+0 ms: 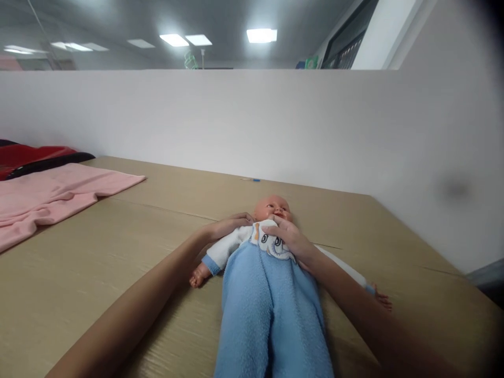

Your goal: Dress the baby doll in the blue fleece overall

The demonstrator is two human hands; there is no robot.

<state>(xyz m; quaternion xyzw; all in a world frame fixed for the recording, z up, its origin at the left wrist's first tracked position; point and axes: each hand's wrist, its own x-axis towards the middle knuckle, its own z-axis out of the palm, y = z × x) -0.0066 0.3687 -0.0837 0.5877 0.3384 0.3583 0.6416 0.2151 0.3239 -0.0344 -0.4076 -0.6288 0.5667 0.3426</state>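
Observation:
A baby doll lies on its back on the table, head away from me. It wears a fleece romper with blue legs, white sleeves and an animal face on the chest. My left hand reaches along the doll's shoulder to the side of its neck, fingers stretched and together; the tips are partly hidden at the collar. My right hand is at the collar below the chin, thumb on the chest front and fingers by the neck, closed on the cloth. Both doll arms stretch outward.
A pink cloth lies spread on the left of the brown table. Behind it sits a red and black item. A small blue-and-white stick-like object lies near the wall. Seams cross the tabletop.

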